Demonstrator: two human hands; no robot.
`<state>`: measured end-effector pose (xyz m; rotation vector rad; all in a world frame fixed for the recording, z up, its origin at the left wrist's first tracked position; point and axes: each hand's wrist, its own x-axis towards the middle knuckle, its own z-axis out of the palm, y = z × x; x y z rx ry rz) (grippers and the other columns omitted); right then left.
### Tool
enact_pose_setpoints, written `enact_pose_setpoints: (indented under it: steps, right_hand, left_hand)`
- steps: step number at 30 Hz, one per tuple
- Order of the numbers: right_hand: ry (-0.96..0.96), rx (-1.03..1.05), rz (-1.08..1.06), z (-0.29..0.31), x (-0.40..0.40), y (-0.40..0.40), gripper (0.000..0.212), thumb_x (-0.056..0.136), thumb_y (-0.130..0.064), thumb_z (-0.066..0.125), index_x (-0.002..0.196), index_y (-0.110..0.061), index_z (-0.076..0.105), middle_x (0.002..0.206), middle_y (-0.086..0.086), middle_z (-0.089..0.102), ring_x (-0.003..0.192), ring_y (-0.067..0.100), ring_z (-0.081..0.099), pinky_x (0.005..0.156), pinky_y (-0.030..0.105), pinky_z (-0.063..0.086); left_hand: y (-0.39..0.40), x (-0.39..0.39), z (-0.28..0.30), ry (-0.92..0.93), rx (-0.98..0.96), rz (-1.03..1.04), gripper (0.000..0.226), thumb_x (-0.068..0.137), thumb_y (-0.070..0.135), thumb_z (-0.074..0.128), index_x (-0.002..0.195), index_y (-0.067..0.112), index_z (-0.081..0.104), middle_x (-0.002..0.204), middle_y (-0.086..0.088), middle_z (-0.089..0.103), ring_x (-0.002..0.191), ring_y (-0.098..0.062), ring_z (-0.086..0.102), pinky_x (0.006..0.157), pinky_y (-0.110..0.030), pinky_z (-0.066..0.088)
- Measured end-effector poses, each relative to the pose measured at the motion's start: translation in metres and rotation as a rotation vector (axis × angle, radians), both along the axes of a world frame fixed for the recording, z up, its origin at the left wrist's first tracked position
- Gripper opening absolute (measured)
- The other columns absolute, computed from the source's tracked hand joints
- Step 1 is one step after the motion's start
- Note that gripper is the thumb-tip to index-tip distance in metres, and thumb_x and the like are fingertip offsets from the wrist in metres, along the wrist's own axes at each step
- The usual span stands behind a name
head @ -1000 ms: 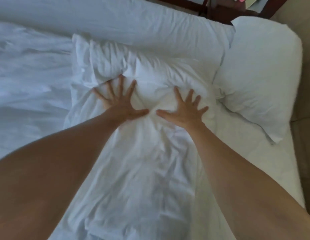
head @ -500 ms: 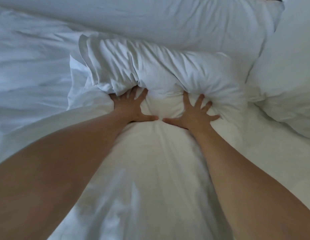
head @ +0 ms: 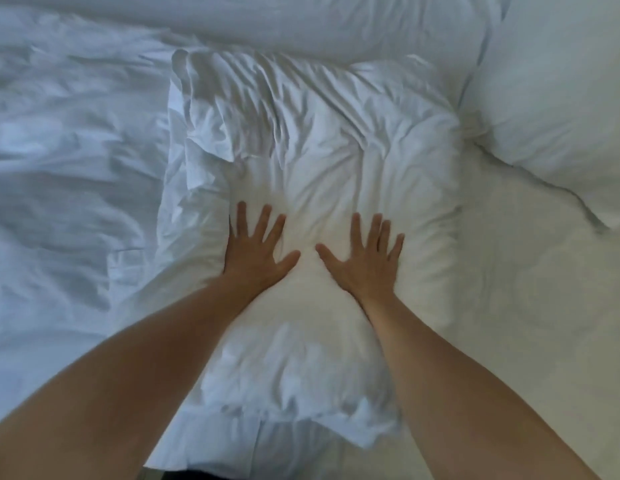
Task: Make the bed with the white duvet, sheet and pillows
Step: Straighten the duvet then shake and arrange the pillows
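pressed flat on the pillow point(head: 322, 161) with both hands, left point(head: 256, 254) and right point(head: 365, 259), fingers spread, gripping nothing; smoothed flatter than a second ago.

This is a bedroom. A big bed fills the whole picture, with a crumpled white duvet point(head: 66, 168) at the left, puffy white pillows point(head: 557, 81) at the upper right (all soft and white), and a sheet point(head: 526, 323) below them.

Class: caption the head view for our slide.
Left hand and right hand press flat on a wrinkled white pillow.
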<state>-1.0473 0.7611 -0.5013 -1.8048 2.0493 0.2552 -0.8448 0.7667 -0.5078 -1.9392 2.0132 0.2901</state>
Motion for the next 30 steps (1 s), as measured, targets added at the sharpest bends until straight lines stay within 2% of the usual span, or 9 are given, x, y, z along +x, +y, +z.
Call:
enact_pose_setpoints:
  steps: [3, 7, 11, 15, 17, 19, 21, 23, 30]
  right_hand:
    - [-0.020, 0.087, -0.052, 0.023, 0.011, 0.059, 0.098, 0.077, -0.088, 0.008, 0.155, -0.031, -0.011, 0.162, 0.007, -0.019, 0.149, 0.022, -0.022, 0.116, 0.050, -0.021]
    - [-0.102, 0.233, -0.157, 0.060, 0.042, 0.136, 0.095, 0.082, -0.083, 0.014, 0.155, -0.029, -0.013, 0.161, 0.007, -0.024, 0.147, 0.021, -0.026, 0.116, 0.048, -0.021]
    - [-0.168, 0.346, -0.218, 0.100, 0.071, 0.170, 0.090, 0.089, -0.073, 0.028, 0.156, -0.027, -0.011, 0.162, 0.009, -0.021, 0.148, 0.026, -0.022, 0.118, 0.049, -0.014]
    - [-0.229, 0.344, -0.224, 0.140, 0.094, 0.178, 0.084, 0.094, -0.061, 0.038, 0.157, -0.026, -0.005, 0.163, 0.005, -0.017, 0.150, 0.025, -0.015, 0.120, 0.053, -0.003]
    - [-0.254, 0.311, -0.201, 0.158, 0.104, 0.181, 0.081, 0.096, -0.056, 0.041, 0.157, -0.025, -0.002, 0.164, 0.003, -0.014, 0.151, 0.023, -0.013, 0.120, 0.053, 0.001]
    - [-0.274, 0.273, -0.165, 0.170, 0.114, 0.181, 0.080, 0.095, -0.051, 0.047, 0.157, -0.024, 0.003, 0.164, 0.004, -0.010, 0.151, 0.023, -0.011, 0.121, 0.053, 0.007]
    - [-0.292, 0.252, -0.090, 0.179, 0.127, 0.178, 0.083, 0.093, -0.045, 0.056, 0.156, -0.021, 0.007, 0.164, 0.007, -0.006, 0.151, 0.024, -0.008, 0.121, 0.050, 0.013]
    - [-0.315, 0.222, -0.014, 0.189, 0.144, 0.174, 0.085, 0.090, -0.039, 0.062, 0.155, -0.019, 0.011, 0.163, 0.010, -0.001, 0.151, 0.024, -0.002, 0.120, 0.047, 0.018]
    - [-0.326, 0.235, 0.140, 0.214, 0.211, 0.176, 0.087, 0.086, -0.022, 0.066, 0.156, -0.018, 0.014, 0.162, 0.008, 0.002, 0.148, 0.023, 0.016, 0.115, 0.044, 0.031]
  left_hand:
    - [0.060, 0.011, 0.021, -0.019, -0.004, -0.092, 0.088, 0.078, 0.071, -0.013, 0.156, 0.031, -0.001, 0.165, -0.003, -0.006, 0.149, -0.038, -0.013, 0.116, -0.057, -0.013]
    - [0.128, 0.034, 0.054, -0.070, 0.060, -0.175, 0.077, 0.087, 0.066, -0.005, 0.156, 0.031, -0.007, 0.163, 0.000, -0.015, 0.149, -0.024, -0.019, 0.115, -0.057, -0.015]
    - [0.158, 0.062, 0.091, -0.089, 0.162, -0.116, 0.071, 0.093, 0.066, 0.006, 0.154, 0.034, -0.010, 0.162, -0.001, -0.020, 0.148, -0.028, -0.023, 0.115, -0.059, -0.013]
    - [0.173, 0.073, 0.131, -0.028, 0.282, -0.030, 0.067, 0.098, 0.061, 0.014, 0.155, 0.033, -0.008, 0.162, -0.003, -0.019, 0.147, -0.033, -0.023, 0.116, -0.063, -0.006]
    - [0.182, 0.076, 0.149, 0.016, 0.303, 0.014, 0.066, 0.100, 0.056, 0.021, 0.156, 0.029, 0.000, 0.164, -0.006, -0.013, 0.149, -0.032, -0.016, 0.115, -0.066, 0.002]
    - [0.189, 0.081, 0.165, 0.062, 0.283, 0.081, 0.062, 0.100, 0.052, 0.027, 0.154, 0.024, 0.014, 0.163, -0.007, 0.003, 0.151, -0.030, 0.001, 0.112, -0.068, 0.015]
    - [0.197, 0.092, 0.184, 0.123, 0.266, 0.181, 0.056, 0.100, 0.048, 0.030, 0.148, 0.020, 0.026, 0.155, -0.008, 0.023, 0.143, -0.030, 0.023, 0.107, -0.062, 0.029]
    - [0.207, 0.107, 0.199, 0.156, 0.239, 0.262, 0.054, 0.100, 0.045, 0.032, 0.145, 0.017, 0.031, 0.147, -0.010, 0.034, 0.135, -0.031, 0.036, 0.102, -0.055, 0.036]
    - [0.238, 0.179, 0.228, 0.176, 0.183, 0.443, 0.053, 0.100, 0.042, 0.034, 0.145, 0.015, 0.032, 0.146, -0.012, 0.037, 0.133, -0.032, 0.039, 0.101, -0.051, 0.035]
